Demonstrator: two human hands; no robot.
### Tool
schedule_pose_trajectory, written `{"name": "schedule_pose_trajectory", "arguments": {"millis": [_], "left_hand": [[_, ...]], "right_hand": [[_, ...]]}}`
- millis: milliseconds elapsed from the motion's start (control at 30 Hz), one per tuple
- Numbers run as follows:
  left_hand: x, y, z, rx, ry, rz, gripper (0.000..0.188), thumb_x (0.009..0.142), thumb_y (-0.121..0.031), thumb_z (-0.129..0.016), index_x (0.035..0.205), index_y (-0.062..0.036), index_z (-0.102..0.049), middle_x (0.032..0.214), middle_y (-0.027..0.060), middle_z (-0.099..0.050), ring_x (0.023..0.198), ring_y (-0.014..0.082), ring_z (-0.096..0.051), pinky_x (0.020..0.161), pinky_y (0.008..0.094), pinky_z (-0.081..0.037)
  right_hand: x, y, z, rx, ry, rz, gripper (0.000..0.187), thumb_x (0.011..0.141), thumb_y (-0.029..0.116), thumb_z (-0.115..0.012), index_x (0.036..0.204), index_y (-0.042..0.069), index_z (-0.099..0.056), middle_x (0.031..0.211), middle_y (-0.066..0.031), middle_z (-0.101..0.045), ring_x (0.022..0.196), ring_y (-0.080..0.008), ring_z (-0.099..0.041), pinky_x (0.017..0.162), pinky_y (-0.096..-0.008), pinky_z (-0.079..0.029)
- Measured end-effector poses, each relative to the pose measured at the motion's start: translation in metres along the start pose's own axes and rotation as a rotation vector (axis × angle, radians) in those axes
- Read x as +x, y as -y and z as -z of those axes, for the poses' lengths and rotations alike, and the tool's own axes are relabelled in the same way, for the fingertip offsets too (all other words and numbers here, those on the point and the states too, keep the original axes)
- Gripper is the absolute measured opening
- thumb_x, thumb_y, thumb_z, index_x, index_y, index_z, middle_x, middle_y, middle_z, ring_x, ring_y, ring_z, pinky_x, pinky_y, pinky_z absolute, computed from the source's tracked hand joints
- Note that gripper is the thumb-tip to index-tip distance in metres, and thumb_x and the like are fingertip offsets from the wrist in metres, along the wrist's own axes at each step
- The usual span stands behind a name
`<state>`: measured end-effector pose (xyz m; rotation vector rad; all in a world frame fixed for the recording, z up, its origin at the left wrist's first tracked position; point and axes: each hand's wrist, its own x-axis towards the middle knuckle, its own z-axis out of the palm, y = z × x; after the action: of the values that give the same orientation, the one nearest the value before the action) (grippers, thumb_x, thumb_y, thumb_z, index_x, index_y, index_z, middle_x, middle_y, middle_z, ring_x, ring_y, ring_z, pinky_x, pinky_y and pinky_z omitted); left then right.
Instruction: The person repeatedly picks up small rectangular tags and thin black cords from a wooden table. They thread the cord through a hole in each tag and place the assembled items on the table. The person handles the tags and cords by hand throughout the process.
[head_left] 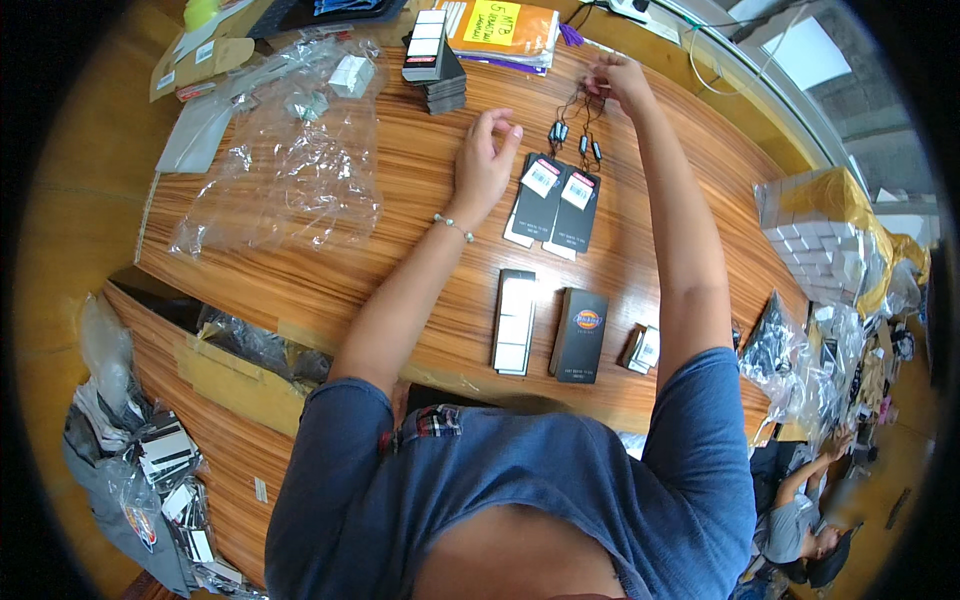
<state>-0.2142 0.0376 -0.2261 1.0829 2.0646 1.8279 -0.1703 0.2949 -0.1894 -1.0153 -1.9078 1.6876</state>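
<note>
Dark rectangular tags (pixel 557 200) with white stickers, black strings (pixel 580 110) pinched in right hand (pixel 620 80) fingers; left hand (pixel 485 160) fingers curled together.

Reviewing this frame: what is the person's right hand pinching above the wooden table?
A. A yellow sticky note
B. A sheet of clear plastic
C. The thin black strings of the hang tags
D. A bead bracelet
C: the right hand pinches the thin black strings that run down to the dark hang tags lying on the table, while the left hand hovers beside them.
</note>
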Motion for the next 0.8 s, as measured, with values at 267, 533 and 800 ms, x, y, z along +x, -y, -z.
{"name": "schedule_pose_trajectory", "arguments": {"millis": [267,533,800], "left_hand": [[-0.005,-0.062,0.014,0.155,0.130,-0.399,0.029,0.080,-0.026,-0.063,0.097,-0.0039,-0.056,0.090,0.0047,-0.056,0.076,0.0142,-0.048,0.070,0.0267,-0.042],[-0.123,-0.130,0.011,0.549,0.607,-0.435,0.052,0.059,-0.049,-0.071,0.090,-0.0076,-0.062,0.087,0.0047,-0.058,0.089,0.0228,-0.047,0.080,0.0353,-0.038],[-0.131,-0.125,0.006,0.606,0.590,-0.420,0.050,0.054,-0.041,-0.075,0.090,-0.0086,-0.063,0.090,0.0017,-0.057,0.092,0.0234,-0.046,0.082,0.0375,-0.036]], "right_hand": [[-0.159,0.036,0.062,-0.273,0.094,0.261,0.033,0.085,0.022,-0.056,0.112,0.004,-0.055,0.097,-0.0027,-0.059,0.076,-0.0117,-0.054,0.074,-0.0254,-0.046],[-0.358,-0.031,0.098,-0.622,-0.029,0.126,0.021,0.075,0.015,-0.066,0.091,0.002,-0.062,0.074,-0.0061,-0.056,0.067,-0.0148,-0.050,0.060,-0.0273,-0.041],[-0.390,-0.056,0.097,-0.763,-0.047,0.150,0.042,0.064,0.018,-0.074,0.102,0.003,-0.062,0.086,-0.0127,-0.055,0.082,-0.0277,-0.054,0.075,-0.0362,-0.044]]}}
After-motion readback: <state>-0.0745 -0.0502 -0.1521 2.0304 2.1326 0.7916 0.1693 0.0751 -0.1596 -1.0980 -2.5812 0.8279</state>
